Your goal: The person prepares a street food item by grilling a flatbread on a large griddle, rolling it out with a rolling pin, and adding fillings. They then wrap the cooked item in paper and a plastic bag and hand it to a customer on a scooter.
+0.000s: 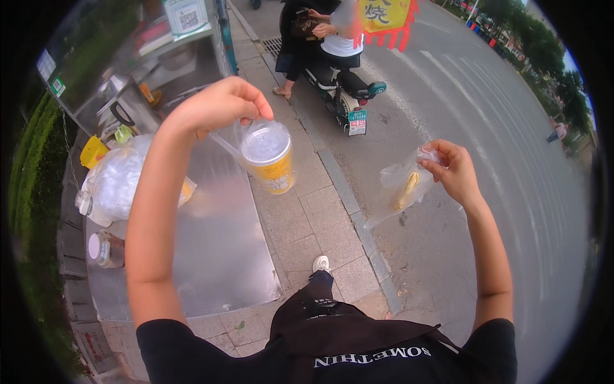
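My left hand (230, 105) pinches the top of a clear plastic bag, from which a yellow-and-white lidded paper cup (272, 165) hangs upright over the pavement. Out to the right, my right hand (448, 168) grips the gathered top of another thin plastic bag (383, 192). A pale yellow, long piece of food (407, 191) shows through that bag, tilted; its exact kind is unclear. The stainless-steel counter (220, 240) of a street stall lies below my left forearm.
On the counter sit a bundle of clear plastic bags (115, 185), a white-lidded jar (106, 248) and a yellow container (94, 151). A metal pitcher (124, 105) stands behind. Ahead, a person (338, 38) is by a parked scooter (343, 86) at the kerb (336, 180). A yellow-red banner (387, 19) hangs above.
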The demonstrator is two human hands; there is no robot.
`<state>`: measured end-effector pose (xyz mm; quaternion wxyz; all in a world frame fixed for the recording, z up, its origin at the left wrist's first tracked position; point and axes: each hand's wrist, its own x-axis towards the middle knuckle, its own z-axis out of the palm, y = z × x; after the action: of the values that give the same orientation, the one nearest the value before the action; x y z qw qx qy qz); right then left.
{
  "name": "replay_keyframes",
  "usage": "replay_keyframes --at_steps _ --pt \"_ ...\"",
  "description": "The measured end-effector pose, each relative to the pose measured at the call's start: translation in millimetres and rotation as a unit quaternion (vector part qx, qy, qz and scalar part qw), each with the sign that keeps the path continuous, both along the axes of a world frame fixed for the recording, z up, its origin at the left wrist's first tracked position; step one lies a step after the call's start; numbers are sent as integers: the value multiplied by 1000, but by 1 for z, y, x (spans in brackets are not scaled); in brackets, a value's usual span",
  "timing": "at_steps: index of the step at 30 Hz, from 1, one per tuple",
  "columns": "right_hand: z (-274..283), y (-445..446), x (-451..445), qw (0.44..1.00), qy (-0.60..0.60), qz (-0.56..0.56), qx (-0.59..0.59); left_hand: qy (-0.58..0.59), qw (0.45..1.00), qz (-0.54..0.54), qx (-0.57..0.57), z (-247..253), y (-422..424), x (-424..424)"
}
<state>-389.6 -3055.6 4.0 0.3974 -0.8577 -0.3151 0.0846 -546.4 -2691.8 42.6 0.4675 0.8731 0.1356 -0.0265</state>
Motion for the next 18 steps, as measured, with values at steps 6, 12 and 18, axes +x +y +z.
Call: replay_keyframes --at_steps 6,12,18 --pt "-46 84 179 997 2 23 80 9 997 -1 -80 -46 31 186" --pt "-86 172 312 987 49 11 153 0 998 61 -14 -83 92 375" --pt "-118 254 428 976 87 43 196 -42 994 102 3 -125 173 530"
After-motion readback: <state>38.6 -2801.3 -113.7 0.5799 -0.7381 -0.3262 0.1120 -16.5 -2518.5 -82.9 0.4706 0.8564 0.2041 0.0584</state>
